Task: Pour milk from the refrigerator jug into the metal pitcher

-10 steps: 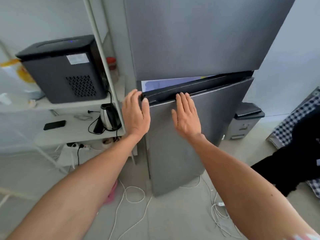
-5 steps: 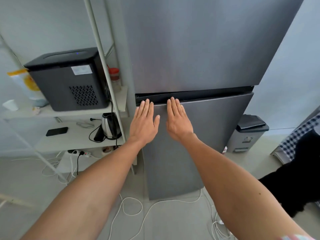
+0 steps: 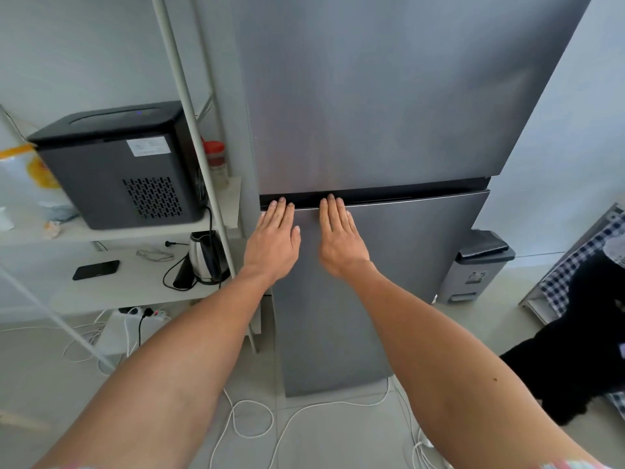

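Hands flat on the refrigerator's lower door (image 3: 399,265).
Your left hand (image 3: 272,242) and right hand (image 3: 340,242) press it, fingers straight, fingertips at its top edge.

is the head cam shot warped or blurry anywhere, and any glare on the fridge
Head view: wide-angle warp bends the white shelf pole and leans the fridge edges; the left margin by the black appliance is soft and smeared; the fridge doors show only a faint diffuse sheen, no hard glare; both hands, left hand and right hand, look sharp; lighting is even daylight, shadows weak.
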A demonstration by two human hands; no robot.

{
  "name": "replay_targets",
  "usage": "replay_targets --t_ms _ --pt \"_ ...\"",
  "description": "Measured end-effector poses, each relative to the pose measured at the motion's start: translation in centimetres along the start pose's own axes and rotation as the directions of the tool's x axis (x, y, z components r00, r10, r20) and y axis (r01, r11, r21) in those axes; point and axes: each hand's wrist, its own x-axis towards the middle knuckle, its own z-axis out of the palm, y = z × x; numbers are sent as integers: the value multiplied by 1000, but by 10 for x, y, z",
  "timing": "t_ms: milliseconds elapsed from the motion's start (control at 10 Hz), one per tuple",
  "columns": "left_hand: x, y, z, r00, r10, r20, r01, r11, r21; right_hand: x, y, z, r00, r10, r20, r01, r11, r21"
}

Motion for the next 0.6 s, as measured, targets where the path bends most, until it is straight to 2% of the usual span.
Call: replay_targets --t_ms 200,300,400,500,600 --pt "-1 -2 -1 1000 12 4 -12 1000 13 -1 -3 -11 1000 -17 8 16 998 66" --pt "0 -4 -5 1000 11 26 -10 1000 -22 -11 -5 -27 994 12 -108 18 963 270" --pt "-10 -6 0 999 34 1 -34 995 -93 -33 -5 -50 932 240 -271 -47 823 567" --pt "-35 -10 4 999 33 22 -25 963 -270 -58 -14 -103 845 480 -236 -10 455 890" --pt "-106 -26 38 986 -38 161 106 890 -443 -90 -9 -174 806 501 -314 262 174 949"
